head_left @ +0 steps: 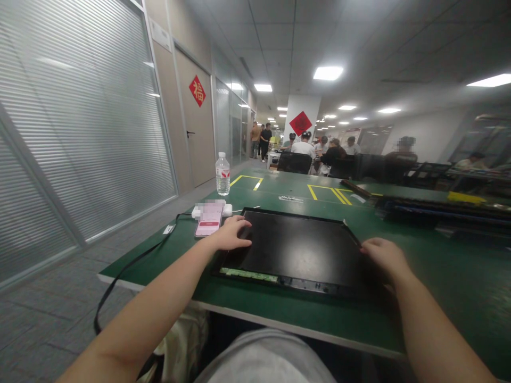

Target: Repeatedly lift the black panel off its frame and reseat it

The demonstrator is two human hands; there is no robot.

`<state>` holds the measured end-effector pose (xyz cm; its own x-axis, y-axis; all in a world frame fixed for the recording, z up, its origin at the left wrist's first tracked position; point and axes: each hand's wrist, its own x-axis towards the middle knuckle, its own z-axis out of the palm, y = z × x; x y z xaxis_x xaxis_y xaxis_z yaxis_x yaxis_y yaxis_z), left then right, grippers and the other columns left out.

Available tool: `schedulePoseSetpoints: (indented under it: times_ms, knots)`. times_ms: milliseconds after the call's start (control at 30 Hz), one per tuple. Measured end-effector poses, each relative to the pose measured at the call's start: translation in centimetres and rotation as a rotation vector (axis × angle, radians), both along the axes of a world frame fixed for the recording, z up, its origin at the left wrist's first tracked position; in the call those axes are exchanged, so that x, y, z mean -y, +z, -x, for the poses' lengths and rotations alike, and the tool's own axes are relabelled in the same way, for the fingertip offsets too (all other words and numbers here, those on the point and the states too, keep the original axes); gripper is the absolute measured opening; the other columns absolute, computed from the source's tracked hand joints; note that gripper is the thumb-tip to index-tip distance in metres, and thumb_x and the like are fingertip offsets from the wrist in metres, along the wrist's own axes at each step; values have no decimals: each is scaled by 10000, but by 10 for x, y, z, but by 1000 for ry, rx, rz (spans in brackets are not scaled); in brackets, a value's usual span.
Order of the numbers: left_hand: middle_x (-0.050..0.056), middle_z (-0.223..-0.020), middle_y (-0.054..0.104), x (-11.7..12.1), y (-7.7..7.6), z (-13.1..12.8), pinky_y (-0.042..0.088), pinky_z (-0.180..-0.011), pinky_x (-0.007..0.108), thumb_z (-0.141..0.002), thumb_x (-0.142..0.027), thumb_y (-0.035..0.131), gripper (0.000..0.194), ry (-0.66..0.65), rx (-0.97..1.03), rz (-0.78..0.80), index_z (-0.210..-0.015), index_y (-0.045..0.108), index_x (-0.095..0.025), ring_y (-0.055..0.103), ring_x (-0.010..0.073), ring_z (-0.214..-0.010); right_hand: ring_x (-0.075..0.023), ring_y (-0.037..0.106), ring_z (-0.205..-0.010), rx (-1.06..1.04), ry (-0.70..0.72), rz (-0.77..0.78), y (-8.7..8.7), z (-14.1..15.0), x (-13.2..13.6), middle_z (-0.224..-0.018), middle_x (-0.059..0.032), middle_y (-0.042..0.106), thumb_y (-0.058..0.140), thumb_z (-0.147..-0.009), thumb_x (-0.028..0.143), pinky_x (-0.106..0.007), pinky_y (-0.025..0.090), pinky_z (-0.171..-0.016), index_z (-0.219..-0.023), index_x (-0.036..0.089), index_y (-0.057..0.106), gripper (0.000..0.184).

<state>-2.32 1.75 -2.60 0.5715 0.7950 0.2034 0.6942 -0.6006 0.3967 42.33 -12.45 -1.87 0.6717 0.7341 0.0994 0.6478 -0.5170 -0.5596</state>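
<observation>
A red diamond sign point(197, 91) on the door point(199, 138) reads 福 in gold, while print on the bottle label point(223, 174) and phone screen point(209, 218) is too small to read.

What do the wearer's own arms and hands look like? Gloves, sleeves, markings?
The left hand and right hand show no gloves, rings or markings. The left forearm and right forearm show no sleeves, watch, strap or attached cable. Grey clothing shows at the bottom edge.
</observation>
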Motion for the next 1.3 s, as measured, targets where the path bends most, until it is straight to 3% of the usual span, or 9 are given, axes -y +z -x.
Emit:
schedulePoseSetpoints:
  times_ms: [233, 467, 667, 1100, 1300]
  knots:
    - [152, -1524, 406, 6, 8, 7, 302, -1163, 448, -713, -446, 785, 700, -266, -48, 99, -1347, 579, -231, 366, 332, -1424, -217, 652, -748, 6, 37, -32, -7, -4, -2, -825, -70, 755, 605, -725, 261, -293, 439, -632, -719, 212, 748, 151]
    - [134, -1634, 256, 7, 17, 16, 222, -1183, 505, -596, -544, 856, 1021, -364, -197, 200, -1494, 424, -321, 216, 379, -1494, -215, 652, -751, 12, 39, -33, -7, -2, -2, -803, -60, 749, 589, -738, 244, -287, 432, -627, -705, 224, 740, 156]
    - [141, -1643, 231, 4, 21, 17, 196, -1194, 491, -533, -601, 867, 1165, -456, -218, 201, -1534, 354, -297, 202, 379, -1499, -211, 647, -753, -7, 35, 2, -6, -1, -1, -798, -50, 739, 571, -771, 264, -288, 430, -638, -735, 227, 735, 172]
    - [105, -1594, 363, 18, 29, 12, 263, -1187, 426, -518, -356, 894, 1014, -503, -30, 186, -1448, 501, -274, 334, 344, -1457, -210, 642, -693, 22, 19, -36, -6, -3, -1, -763, -57, 743, 620, -738, 256, -277, 418, -587, -691, 229, 739, 131]
    - [98, -1580, 388, 21, 30, 10, 273, -1183, 418, -554, -351, 867, 944, -523, -28, 179, -1430, 523, -266, 370, 337, -1438, -217, 649, -746, 20, 18, -23, -3, -1, 0, -800, -59, 751, 604, -750, 241, -283, 436, -634, -680, 221, 734, 149]
